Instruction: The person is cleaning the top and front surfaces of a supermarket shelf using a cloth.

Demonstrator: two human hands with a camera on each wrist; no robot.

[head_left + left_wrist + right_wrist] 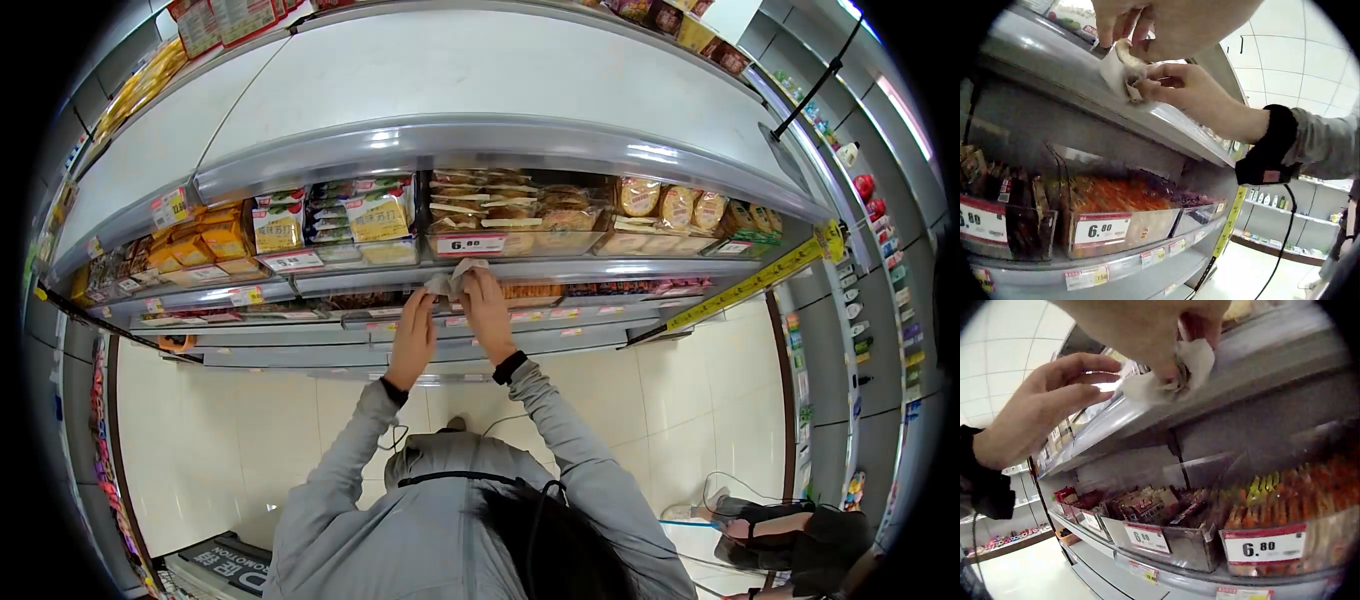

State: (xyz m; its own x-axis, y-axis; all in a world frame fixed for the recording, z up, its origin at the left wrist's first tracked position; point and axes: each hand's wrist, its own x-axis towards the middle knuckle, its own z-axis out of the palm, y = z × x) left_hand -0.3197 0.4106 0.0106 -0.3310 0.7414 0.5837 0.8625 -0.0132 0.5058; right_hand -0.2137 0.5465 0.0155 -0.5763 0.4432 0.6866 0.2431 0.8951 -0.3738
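Observation:
At the front edge of a shelf, both hands meet at a crumpled white tissue (465,268). My right hand (487,312) pinches the tissue (1199,361) between thumb and fingers, a bunched fold showing there in the right wrist view. From the other side, my left hand (412,340) has its fingertips and thumb at the tissue's near corner; seen from the right wrist, that left hand (1054,394) has fairly long fingers bent toward it. The left wrist view shows the tissue (1113,72) between both hands, over the clear shelf rail (1054,56).
Clear bins of packaged snacks (515,210) line the shelf behind the hands. Below is another row with price cards (1100,230). A yellow measuring-style strip (750,285) runs along the shelf's right end. Another person (790,535) is at lower right; a dark promotion bin (220,560) stands lower left.

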